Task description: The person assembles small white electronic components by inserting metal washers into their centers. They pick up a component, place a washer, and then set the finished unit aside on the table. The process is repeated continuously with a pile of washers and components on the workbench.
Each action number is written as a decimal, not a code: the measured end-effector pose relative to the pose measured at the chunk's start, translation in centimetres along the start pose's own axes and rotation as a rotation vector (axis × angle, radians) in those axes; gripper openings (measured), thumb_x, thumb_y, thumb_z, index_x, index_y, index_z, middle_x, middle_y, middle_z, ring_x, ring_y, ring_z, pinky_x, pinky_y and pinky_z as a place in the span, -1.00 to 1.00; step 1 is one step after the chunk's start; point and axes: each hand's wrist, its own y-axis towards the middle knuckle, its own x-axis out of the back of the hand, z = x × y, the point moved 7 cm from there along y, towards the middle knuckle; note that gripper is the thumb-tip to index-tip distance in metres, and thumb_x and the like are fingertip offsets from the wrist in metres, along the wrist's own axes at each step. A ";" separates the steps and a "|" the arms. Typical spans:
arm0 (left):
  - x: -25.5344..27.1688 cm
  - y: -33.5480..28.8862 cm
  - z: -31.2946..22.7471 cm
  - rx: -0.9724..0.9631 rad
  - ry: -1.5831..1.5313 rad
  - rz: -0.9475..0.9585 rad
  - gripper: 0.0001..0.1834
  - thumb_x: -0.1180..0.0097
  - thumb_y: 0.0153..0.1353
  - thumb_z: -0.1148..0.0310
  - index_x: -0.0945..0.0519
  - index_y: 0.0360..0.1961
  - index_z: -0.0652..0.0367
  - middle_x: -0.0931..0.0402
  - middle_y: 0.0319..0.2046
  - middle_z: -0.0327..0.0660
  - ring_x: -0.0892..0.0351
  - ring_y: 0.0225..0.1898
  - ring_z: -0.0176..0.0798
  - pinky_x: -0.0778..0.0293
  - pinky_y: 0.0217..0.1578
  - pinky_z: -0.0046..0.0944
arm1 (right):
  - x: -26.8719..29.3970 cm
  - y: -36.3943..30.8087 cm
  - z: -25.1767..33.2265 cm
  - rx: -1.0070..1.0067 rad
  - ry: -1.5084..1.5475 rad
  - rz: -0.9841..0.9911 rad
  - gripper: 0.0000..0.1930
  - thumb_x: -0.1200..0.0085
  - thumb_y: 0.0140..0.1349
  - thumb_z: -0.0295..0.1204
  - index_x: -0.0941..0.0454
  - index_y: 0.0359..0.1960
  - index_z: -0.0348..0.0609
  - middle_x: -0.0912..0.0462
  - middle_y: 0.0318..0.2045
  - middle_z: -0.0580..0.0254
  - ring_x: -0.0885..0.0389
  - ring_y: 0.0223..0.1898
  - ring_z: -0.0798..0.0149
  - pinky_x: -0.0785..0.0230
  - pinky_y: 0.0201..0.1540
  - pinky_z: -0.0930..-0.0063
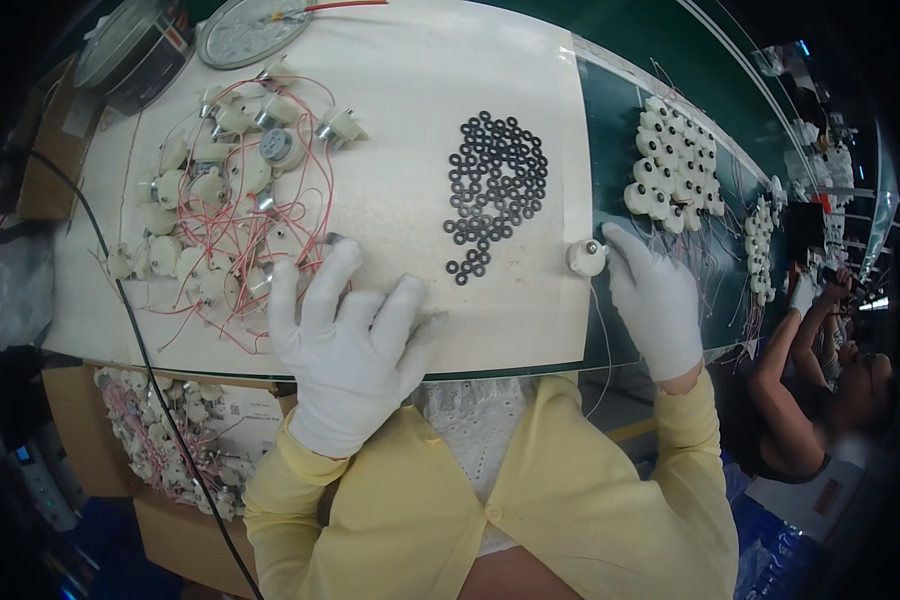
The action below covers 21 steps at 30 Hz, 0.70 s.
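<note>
My left hand (345,340), in a white glove, has its fingers spread at the near right edge of a pile of small white geared motors (208,188) with red wires. Its fingertips reach the outermost motors and wires; what lies under them is hidden. My right hand (657,305), also gloved, has its forefinger stretched out beside a single white geared motor (584,260). That motor sits at the right edge of the white sheet, its shaft end up, its wire hanging over the table's near edge. Whether the right fingers touch it I cannot tell.
Many black rubber rings (497,180) lie mid-table. White motors with black rings (675,165) stand in rows on the green mat (610,150); another row (760,250) is farther right. An open carton of motors (160,430) sits below left. A black cable (130,310) crosses the left. Someone (795,390) works at right.
</note>
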 end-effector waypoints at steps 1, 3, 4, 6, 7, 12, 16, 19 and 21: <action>0.0 0.1 0.0 -0.001 -0.001 -0.001 -0.59 -0.43 0.05 0.16 -0.69 -0.02 -0.19 -0.44 -0.29 -0.32 -0.43 0.30 -0.04 -0.09 0.41 0.34 | 0.7 -0.2 -0.1 0.015 0.023 -0.022 -0.70 -0.29 0.29 -0.40 -0.67 0.05 -0.10 -0.68 -0.56 0.09 -0.64 -0.59 -0.02 -0.47 -0.45 0.16; 0.1 0.2 0.0 -0.003 -0.003 -0.002 -0.60 -0.42 0.06 0.19 -0.69 -0.02 -0.19 -0.43 -0.30 -0.32 -0.44 0.29 -0.04 -0.11 0.40 0.34 | 1.9 -0.2 0.0 -0.067 0.149 -0.012 -0.65 -0.31 0.29 -0.34 -0.65 0.09 -0.12 -0.67 -0.58 0.12 -0.64 -0.59 -0.01 -0.48 -0.43 0.17; 0.0 0.2 -0.1 -0.006 -0.006 -0.004 -0.60 -0.42 0.06 0.21 -0.69 -0.02 -0.18 -0.43 -0.30 -0.32 -0.44 0.29 -0.03 -0.12 0.40 0.35 | 2.6 0.0 0.4 -0.110 0.213 -0.011 -0.62 -0.32 0.29 -0.31 -0.63 0.11 -0.14 -0.66 -0.59 0.13 -0.64 -0.59 0.00 -0.48 -0.42 0.17; 0.0 0.3 -0.3 -0.017 -0.010 -0.003 -0.61 -0.40 0.07 0.24 -0.69 -0.02 -0.16 -0.43 -0.31 -0.31 -0.44 0.28 -0.02 -0.14 0.39 0.35 | 3.0 1.0 2.4 -0.054 0.198 -0.037 -0.48 -0.42 0.18 -0.09 -0.63 0.05 -0.16 -0.69 -0.47 0.12 -0.68 -0.49 0.05 -0.45 -0.42 0.22; 0.0 0.4 -0.3 -0.023 -0.012 0.000 -0.62 -0.40 0.07 0.25 -0.69 -0.03 -0.15 -0.43 -0.31 -0.30 -0.44 0.28 -0.01 -0.14 0.38 0.36 | 2.5 1.3 3.1 0.026 0.142 -0.057 -0.48 -0.44 0.14 -0.09 -0.63 0.04 -0.14 -0.69 -0.46 0.13 -0.68 -0.46 0.05 -0.46 -0.42 0.23; 0.2 0.6 -0.4 -0.041 -0.008 0.023 -0.63 -0.36 0.08 0.31 -0.69 -0.03 -0.10 -0.43 -0.32 -0.25 -0.46 0.26 0.05 -0.16 0.37 0.38 | 1.8 0.8 1.9 0.052 0.100 -0.088 -0.56 -0.47 0.07 -0.20 -0.67 -0.02 -0.05 -0.69 -0.44 0.22 -0.68 -0.44 0.07 -0.50 -0.35 0.23; 0.0 0.5 -0.5 -0.052 -0.020 0.031 -0.64 -0.33 0.09 0.35 -0.69 -0.03 -0.09 -0.43 -0.34 -0.23 -0.47 0.24 0.07 -0.16 0.38 0.39 | 3.8 -0.8 -4.5 -0.286 0.399 -0.137 -0.59 -0.42 0.11 -0.36 -0.69 0.01 -0.13 -0.68 -0.39 0.14 -0.68 -0.41 0.11 -0.51 -0.30 0.28; 0.2 0.6 -0.5 -0.052 -0.030 0.035 -0.64 -0.31 0.09 0.37 -0.69 -0.03 -0.07 -0.43 -0.34 -0.23 -0.48 0.23 0.07 -0.15 0.39 0.41 | 4.8 -2.6 -9.2 -0.380 0.245 -0.221 -0.51 -0.40 0.12 -0.38 -0.67 0.14 -0.08 -0.68 -0.33 0.06 -0.67 -0.37 0.16 -0.50 -0.26 0.31; 0.3 0.6 -0.5 -0.054 -0.026 0.037 -0.64 -0.31 0.09 0.37 -0.69 -0.03 -0.07 -0.43 -0.34 -0.23 -0.48 0.23 0.07 -0.14 0.40 0.41 | 4.5 -3.2 -10.6 -0.415 0.249 -0.212 -0.47 -0.38 0.13 -0.39 -0.66 0.21 -0.03 -0.68 -0.30 0.05 -0.65 -0.35 0.17 -0.50 -0.24 0.30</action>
